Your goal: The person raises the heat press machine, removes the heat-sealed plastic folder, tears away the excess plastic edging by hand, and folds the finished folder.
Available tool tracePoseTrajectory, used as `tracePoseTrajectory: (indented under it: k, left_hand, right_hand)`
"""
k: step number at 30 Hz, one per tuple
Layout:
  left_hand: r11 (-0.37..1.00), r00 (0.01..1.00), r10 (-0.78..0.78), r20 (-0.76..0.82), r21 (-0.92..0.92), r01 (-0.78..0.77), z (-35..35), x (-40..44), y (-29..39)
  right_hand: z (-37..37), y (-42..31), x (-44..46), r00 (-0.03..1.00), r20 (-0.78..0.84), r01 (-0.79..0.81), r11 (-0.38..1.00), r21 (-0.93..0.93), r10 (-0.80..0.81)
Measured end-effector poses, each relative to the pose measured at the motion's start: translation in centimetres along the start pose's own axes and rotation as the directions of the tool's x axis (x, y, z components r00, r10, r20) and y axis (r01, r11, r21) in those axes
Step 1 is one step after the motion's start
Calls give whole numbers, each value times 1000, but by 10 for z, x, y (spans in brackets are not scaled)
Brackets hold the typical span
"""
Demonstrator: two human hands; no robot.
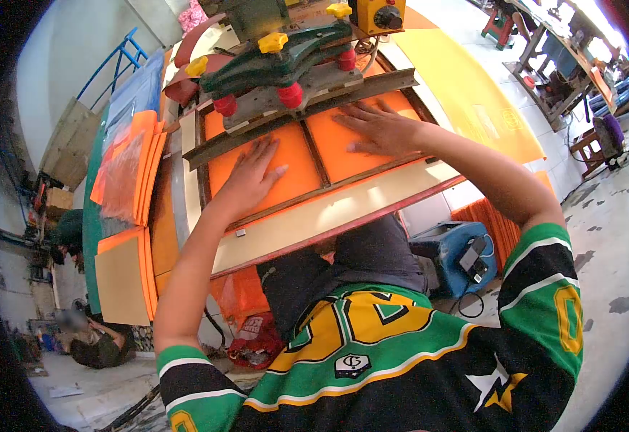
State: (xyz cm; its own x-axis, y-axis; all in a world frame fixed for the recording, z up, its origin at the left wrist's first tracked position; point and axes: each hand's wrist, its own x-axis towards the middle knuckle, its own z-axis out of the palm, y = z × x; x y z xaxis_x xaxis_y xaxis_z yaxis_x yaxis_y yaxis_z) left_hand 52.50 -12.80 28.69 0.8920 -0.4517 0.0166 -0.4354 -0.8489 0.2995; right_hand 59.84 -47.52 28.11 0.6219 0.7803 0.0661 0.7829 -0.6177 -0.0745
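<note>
A green press head (278,68) with yellow knobs and red feet stands over a flat framed board. Two orange sheets (296,169) lie inside the dark frame (314,153), divided by a dark bar. My left hand (252,176) rests flat on the left orange sheet, fingers spread and fingertips near the long metal bar (213,150). On the right orange sheet lies my right hand (379,128), palm down with fingers apart, its fingertips close to the same bar. Neither hand holds anything.
Stacked orange sheets (145,169) and a tan-topped stack (123,277) lie at the left. A yellow sheet (473,93) covers the right side. A yellow control box (381,16) stands behind. A blue stool (448,252) is below the board. Another person (102,345) sits at lower left.
</note>
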Motion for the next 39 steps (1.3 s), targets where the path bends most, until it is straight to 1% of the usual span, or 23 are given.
tracePoseTrajectory:
  k: [1, 2, 3, 4, 6, 7, 9, 10, 12, 14, 15, 17, 19, 21, 23, 25, 27, 29, 30, 32, 33, 35, 39]
  left_hand:
    - [996, 999, 32, -30, 79, -29, 6, 8, -5]
    - [986, 996, 66, -58, 158, -56, 10, 15, -12]
    - [986, 996, 66, -60, 160, -56, 8, 22, -13]
    - [985, 996, 60, -65, 168, -49, 6, 28, -13]
    - [984, 996, 45, -76, 178, -31, 6, 37, -18]
    - [994, 996, -1, -91, 110, 11, 10, 42, -22]
    - [997, 993, -61, -105, 40, 65, 18, 46, -24]
    - [992, 989, -69, -134, 100, 82, 21, 46, -23]
    - [980, 982, -83, -167, 164, 110, 23, 48, -23]
    - [970, 971, 41, -235, 242, 17, 22, 47, -22]
    - [970, 971, 33, -238, 244, 27, 21, 47, -23]
    - [992, 989, -23, -143, 123, 41, 19, 47, -24]
    - [990, 987, -36, -154, 131, 57, 19, 47, -23]
    - [989, 986, -45, -159, 133, 66, 23, 52, -28]
    - [985, 983, 27, -179, 173, 4, 31, 59, -39]
    - [977, 979, 17, -204, 211, 27, 26, 53, -29]
    - [966, 973, 13, -229, 254, 47, 22, 51, -21]
    - [961, 951, -108, -289, 216, 175, 23, 51, -17]
    - [962, 952, -105, -286, 214, 170, 25, 53, -21]
    - [963, 947, -145, -287, 179, 201, 29, 56, -28]
    - [964, 948, -146, -283, 175, 201, 29, 56, -26]
    - [954, 920, -67, -386, 244, 172, 29, 55, -23]
    - [965, 932, -113, -343, 185, 185, 37, 60, -33]
  right_hand:
    - [6, 3, 8, 1000, 0, -2, 1000, 0, 2]
    - [11, 7, 15, 998, -63, -6, 995, -95, 0]
    - [9, 4, 21, 992, -126, -14, 982, -188, -10]
    - [7, 1, 26, 992, -127, -12, 982, -188, -13]
    - [-3, -4, 35, 994, -103, -40, 999, 5, 41]
    - [-7, -6, 37, 994, -104, -32, 999, 3, 32]
    - [-12, -10, 38, 994, -12, -110, 983, 148, 113]
    - [-9, -11, 38, 995, -11, -99, 984, 151, 102]
    - [-5, -11, 37, 987, -111, -114, 993, 37, 118]
    - [-1, -12, 36, 984, -138, -115, 993, 13, 115]
    - [-3, -15, 37, 979, -166, -124, 992, -16, 119]
    - [-9, -18, 36, 984, -132, -118, 993, -7, 116]
    - [-9, -16, 38, 988, -97, -118, 993, 0, 118]
    - [-3, -13, 39, 975, -218, -68, 990, -122, 40]
    - [-2, -9, 39, 977, -210, -54, 995, -86, 35]
    - [5, -4, 39, 979, -202, -48, 998, -49, 37]
    - [18, 0, 41, 935, -347, -56, 996, 63, 74]
    - [22, 2, 43, 913, -397, -84, 996, 30, 89]
    - [22, 1, 44, 889, -447, -108, 994, -1, 96]
    - [21, 0, 43, 897, -430, -128, 991, -33, 102]
    - [23, 1, 42, 904, -416, -141, 988, -67, 101]
    - [27, 3, 45, 894, -441, -130, 989, -77, 83]
    - [30, 6, 48, 887, -453, -142, 986, -86, 88]
